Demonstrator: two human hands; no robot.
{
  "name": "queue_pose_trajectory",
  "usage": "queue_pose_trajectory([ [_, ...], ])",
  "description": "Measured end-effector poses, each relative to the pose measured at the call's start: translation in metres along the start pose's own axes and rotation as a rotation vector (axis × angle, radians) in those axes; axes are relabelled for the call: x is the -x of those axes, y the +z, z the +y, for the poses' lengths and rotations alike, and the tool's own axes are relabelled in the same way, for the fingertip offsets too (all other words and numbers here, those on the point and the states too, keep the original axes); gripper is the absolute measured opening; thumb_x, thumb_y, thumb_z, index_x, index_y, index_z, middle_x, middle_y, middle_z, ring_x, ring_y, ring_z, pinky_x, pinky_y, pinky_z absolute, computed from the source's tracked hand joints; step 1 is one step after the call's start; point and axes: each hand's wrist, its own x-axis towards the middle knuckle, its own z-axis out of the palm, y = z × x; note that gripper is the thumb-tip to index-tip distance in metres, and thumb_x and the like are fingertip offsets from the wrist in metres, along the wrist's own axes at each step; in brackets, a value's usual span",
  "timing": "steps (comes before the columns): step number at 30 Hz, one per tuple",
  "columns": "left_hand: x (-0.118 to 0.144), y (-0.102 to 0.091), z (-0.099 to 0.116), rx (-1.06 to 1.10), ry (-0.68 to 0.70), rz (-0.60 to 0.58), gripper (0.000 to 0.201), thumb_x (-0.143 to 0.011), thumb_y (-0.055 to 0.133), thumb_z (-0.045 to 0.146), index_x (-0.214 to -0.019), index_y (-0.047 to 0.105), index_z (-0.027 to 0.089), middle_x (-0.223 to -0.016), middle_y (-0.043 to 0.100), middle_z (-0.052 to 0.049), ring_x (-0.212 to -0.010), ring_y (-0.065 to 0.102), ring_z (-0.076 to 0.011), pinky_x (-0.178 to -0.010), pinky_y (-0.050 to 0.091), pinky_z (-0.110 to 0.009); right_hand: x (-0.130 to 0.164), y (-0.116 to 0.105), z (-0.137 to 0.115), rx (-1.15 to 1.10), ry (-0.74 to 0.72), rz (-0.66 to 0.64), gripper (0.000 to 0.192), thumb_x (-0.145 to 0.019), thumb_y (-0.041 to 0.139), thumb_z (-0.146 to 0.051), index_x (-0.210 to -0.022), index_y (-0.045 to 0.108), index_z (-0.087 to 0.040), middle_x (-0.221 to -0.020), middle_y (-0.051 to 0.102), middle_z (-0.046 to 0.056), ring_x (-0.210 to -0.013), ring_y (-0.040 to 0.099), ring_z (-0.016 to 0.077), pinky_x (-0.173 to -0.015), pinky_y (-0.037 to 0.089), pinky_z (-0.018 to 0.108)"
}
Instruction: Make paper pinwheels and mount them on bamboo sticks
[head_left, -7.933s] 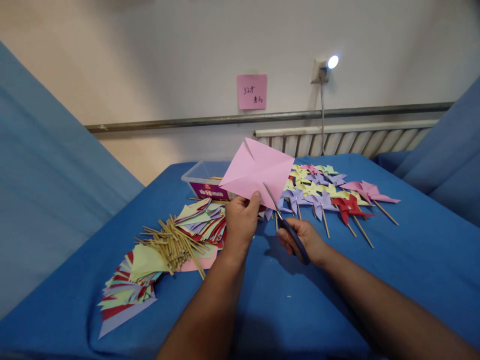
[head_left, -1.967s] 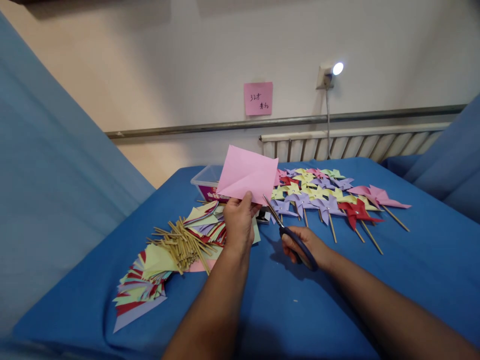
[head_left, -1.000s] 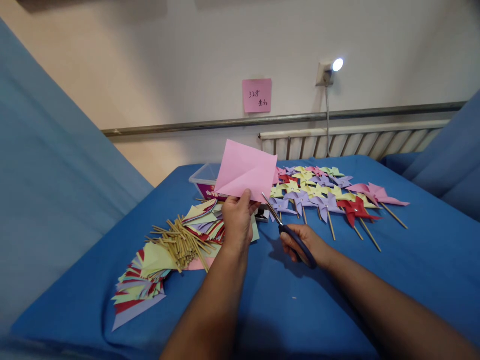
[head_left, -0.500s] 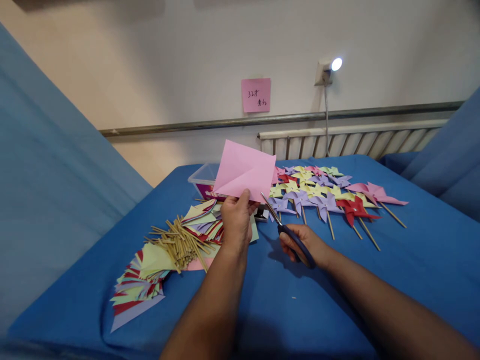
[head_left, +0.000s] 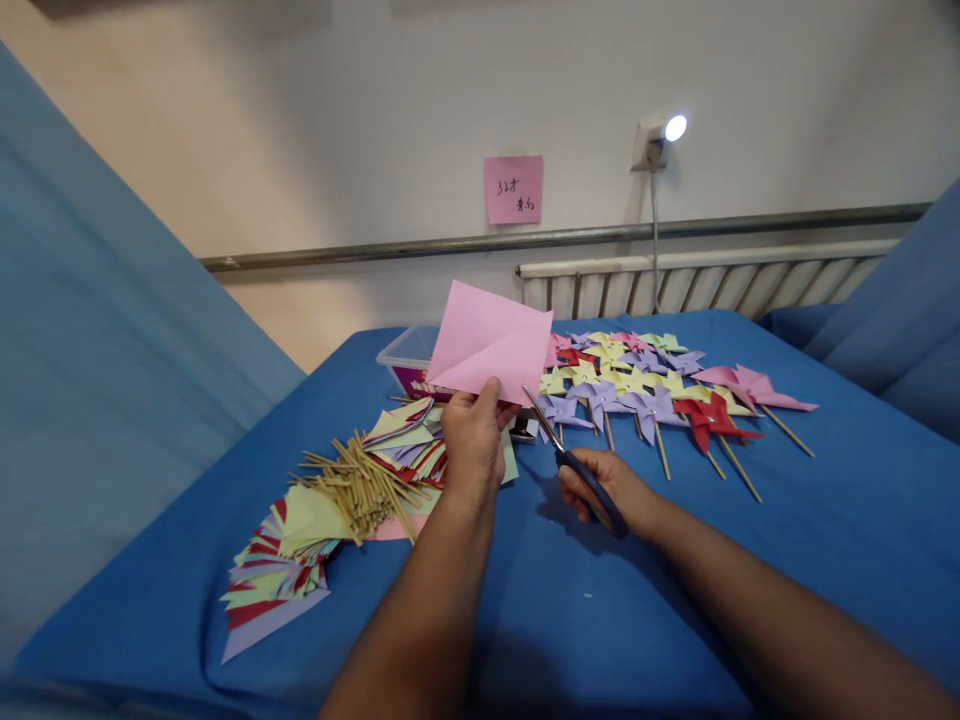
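Observation:
My left hand [head_left: 476, 435] pinches the lower edge of a square pink sheet of paper [head_left: 491, 340], thumb in front. A diagonal crease runs across the sheet. My right hand [head_left: 604, 485] is closed round the dark blue handles of a pair of scissors [head_left: 592, 490]. The blades point up and left, with their tip at the paper's lower right corner. Whether the blades are parted around the paper is hard to make out. Left of my left hand lie a heap of thin wooden sticks [head_left: 364, 490] and fanned coloured paper sheets [head_left: 277, 580].
Several finished paper pinwheels [head_left: 652, 405] on sticks lie in rows at the back right. A clear plastic box [head_left: 401, 355] stands behind the pink sheet, near a small dark-and-white box [head_left: 525, 427]. Blue cloth [head_left: 750, 600] covers the table. A pink note [head_left: 514, 190] hangs on the wall.

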Motion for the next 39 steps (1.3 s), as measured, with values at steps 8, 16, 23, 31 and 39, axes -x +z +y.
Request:
queue_pose_trajectory([
  [8, 0.0005, 0.0011, 0.0009, 0.008, 0.004, 0.002, 0.029, -0.063, 0.075, 0.025, -0.085, 0.063, 0.011, -0.076, 0.068, -0.005, -0.062, 0.065, -0.0147, -0.060, 0.054, -0.029, 0.0016, 0.0003, -0.0040, 0.010, 0.011, 0.007, 0.049, -0.077, 0.057, -0.066, -0.072, 0.049, -0.018, -0.057, 0.054, -0.003, -0.040, 0.049, 0.0075, -0.039, 0.033, 0.020],
  [16, 0.0013, 0.0011, 0.0012, 0.005, -0.007, 0.004, 0.029, -0.062, 0.075, 0.025, -0.084, 0.063, 0.011, -0.074, 0.068, -0.004, -0.060, 0.064, -0.0132, -0.060, 0.053, -0.028, 0.0006, 0.0010, -0.0032, -0.002, 0.001, 0.004, 0.049, -0.077, 0.057, -0.066, -0.071, 0.049, -0.018, -0.056, 0.054, -0.003, -0.040, 0.049, 0.0074, -0.039, 0.033, 0.020],
  [23, 0.0022, 0.0014, 0.0020, -0.001, -0.012, -0.006, 0.030, -0.063, 0.075, 0.025, -0.086, 0.063, 0.011, -0.073, 0.068, -0.004, -0.059, 0.064, -0.0136, -0.059, 0.053, -0.028, 0.0008, 0.0006, -0.0016, 0.014, 0.003, 0.009, 0.046, -0.079, 0.056, -0.063, -0.071, 0.050, -0.018, -0.056, 0.055, -0.002, -0.041, 0.049, 0.0083, -0.040, 0.034, 0.021],
  [31, 0.0023, 0.0022, 0.0026, 0.009, -0.007, 0.001, 0.028, -0.063, 0.074, 0.024, -0.085, 0.062, 0.011, -0.074, 0.068, -0.004, -0.061, 0.065, -0.0143, -0.060, 0.054, -0.029, 0.0021, 0.0014, -0.0070, 0.020, 0.018, 0.009, 0.048, -0.077, 0.057, -0.066, -0.070, 0.048, -0.018, -0.054, 0.053, -0.003, -0.040, 0.048, 0.0083, -0.040, 0.033, 0.021],
  [39, 0.0012, 0.0011, 0.0011, 0.007, -0.005, -0.001, 0.031, -0.062, 0.076, 0.026, -0.086, 0.063, 0.011, -0.075, 0.068, -0.005, -0.061, 0.065, -0.0149, -0.060, 0.054, -0.029, 0.0010, 0.0004, 0.0002, 0.008, 0.005, 0.005, 0.046, -0.079, 0.056, -0.064, -0.071, 0.049, -0.019, -0.053, 0.054, -0.003, -0.040, 0.048, 0.0080, -0.040, 0.033, 0.020],
])
